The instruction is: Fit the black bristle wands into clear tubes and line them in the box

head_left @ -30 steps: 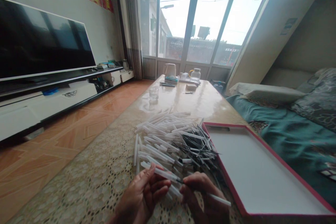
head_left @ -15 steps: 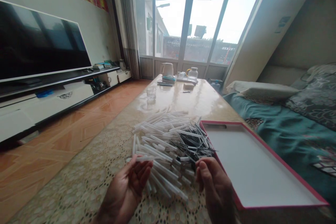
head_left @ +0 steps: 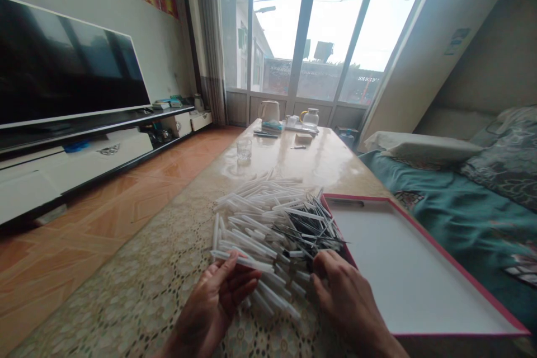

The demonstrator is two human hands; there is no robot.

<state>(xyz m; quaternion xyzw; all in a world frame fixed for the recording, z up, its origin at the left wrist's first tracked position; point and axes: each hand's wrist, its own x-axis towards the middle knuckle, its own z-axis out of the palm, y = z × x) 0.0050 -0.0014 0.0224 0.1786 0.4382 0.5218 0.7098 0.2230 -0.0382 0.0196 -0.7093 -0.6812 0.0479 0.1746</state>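
My left hand [head_left: 224,285] pinches a whitish translucent plastic tube [head_left: 243,260] between thumb and fingers, its length pointing right. Under and beyond it lies a loose heap of similar tubes [head_left: 255,197] on the patterned table cover. My right hand [head_left: 342,285] is at the near edge of a bundle of thin black sticks [head_left: 308,226], its fingers curled downward. What those fingers hold, if anything, is hidden behind the hand. A few white tubes lie across the black sticks.
A shallow white tray with a pink rim [head_left: 453,254] sits to the right, close to my right hand. Farther along the table [head_left: 289,165] stand a drinking glass [head_left: 244,150], a kettle [head_left: 269,111] and a glass jug [head_left: 311,116]. A sofa [head_left: 440,196] runs along the right.
My left hand has moved slightly right, and the tube in it now shows at greater length. My right hand has turned palm-down, its curled fingers lowered by the black sticks.
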